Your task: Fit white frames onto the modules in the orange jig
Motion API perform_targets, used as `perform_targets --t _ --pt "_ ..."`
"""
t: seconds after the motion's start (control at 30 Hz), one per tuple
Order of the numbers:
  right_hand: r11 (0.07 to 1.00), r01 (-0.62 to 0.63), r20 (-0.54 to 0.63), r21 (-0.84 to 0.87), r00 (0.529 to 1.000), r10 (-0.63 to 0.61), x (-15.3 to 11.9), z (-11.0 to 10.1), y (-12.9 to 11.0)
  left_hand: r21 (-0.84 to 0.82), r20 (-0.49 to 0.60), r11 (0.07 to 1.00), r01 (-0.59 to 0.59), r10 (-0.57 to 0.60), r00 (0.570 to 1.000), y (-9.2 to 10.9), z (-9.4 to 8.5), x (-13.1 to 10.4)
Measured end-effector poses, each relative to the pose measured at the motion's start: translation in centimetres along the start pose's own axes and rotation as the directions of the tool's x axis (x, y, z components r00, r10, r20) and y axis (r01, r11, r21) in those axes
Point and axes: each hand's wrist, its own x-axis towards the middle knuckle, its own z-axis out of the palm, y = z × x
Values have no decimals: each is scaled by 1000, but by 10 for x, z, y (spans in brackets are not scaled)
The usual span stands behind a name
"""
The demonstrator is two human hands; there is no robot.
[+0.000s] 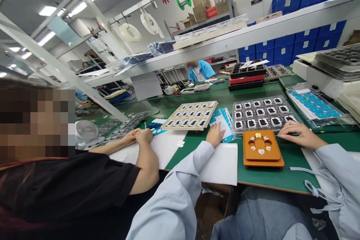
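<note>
While hands (215, 134) (295, 132) rest apart, orange jig (262, 148) between.

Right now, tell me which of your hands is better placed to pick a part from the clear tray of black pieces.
Right, probably. The right hand rests at the near edge of the clear tray, beside the orange fixture. The left hand lies on the blue sticker sheet, to the tray's left.
</note>
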Motion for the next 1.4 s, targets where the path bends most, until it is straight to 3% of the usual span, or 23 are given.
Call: perform_targets --t 0.13,0.27,0.37,0.43,0.47,0.5,0.57,0.6,0.63,0.67,0.73,0.8,0.87,0.93,0.97,1.07,1.13,1.2,1.27,1.33,1.4 --pt "1000 8 -3 -20 1000 -8 1 0 0 -11 6 995 -97 97 995 -7 -12 -16" --pt "999 34 -39 -24 999 -35 0 0 0 -2 -63 982 -187 187 980 -10 -42 -34" --pt "1000 -10 -130 -9 991 8 -2 1 -2 15 -150 955 -298 296 943 -6 -74 -53" --pt "989 -130 -194 73 971 142 -2 1 -4 55 -205 909 -414 416 886 1 -96 -67" --pt "967 -204 -202 154 951 233 0 1 -6 107 -243 855 -507 517 821 6 -106 -74" --pt "928 -273 -179 255 930 322 4 0 -9 201 -291 757 -622 653 700 11 -115 -79" --pt "795 -368 -48 482 895 443 14 0 -17 417 -337 503 -757 859 385 23 -130 -84" --pt "715 -391 43 579 891 453 20 0 -23 504 -325 390 -771 912 249 30 -136 -83" --pt "639 -402 129 655 894 430 27 1 -30 554 -302 316 -770 939 168 35 -141 -80" --pt "578 -402 193 710 900 390 33 2 -36 576 -267 264 -773 955 127 40 -145 -75" --pt "532 -368 211 762 919 334 44 5 -46 568 -173 208 -796 976 132 48 -151 -59" --pt "567 -322 106 758 919 381 51 9 -48 543 -100 183 -819 983 153 53 -154 -41" --pt "602 -269 3 752 914 405 55 13 -43 546 -106 167 -821 986 131 53 -155 -23" --pt "647 -220 -96 730 904 416 54 15 -37 588 -174 140 -797 984 45 52 -154 -9" --pt "643 -223 -89 733 905 415 53 16 -35 617 -214 132 -775 977 -3 53 -153 -4" --pt "482 -343 127 806 896 426 48 16 -37 684 -358 156 -713 923 -141 60 -147 8" --pt "343 -425 260 838 863 433 46 14 -43 668 -503 233 -707 842 -198 71 -137 14" --pt "274 -447 296 852 842 452 45 14 -46 591 -668 344 -730 715 -204 83 -122 20" --pt "267 -454 293 850 828 478 45 14 -46 497 -781 422 -758 599 -178 92 -101 24" --pt "282 -466 271 839 807 525 45 17 -45 429 -824 448 -784 549 -138 96 -79 27" --pt "324 -413 153 851 786 599 47 19 -42 400 -817 449 -799 570 -89 95 -60 27"
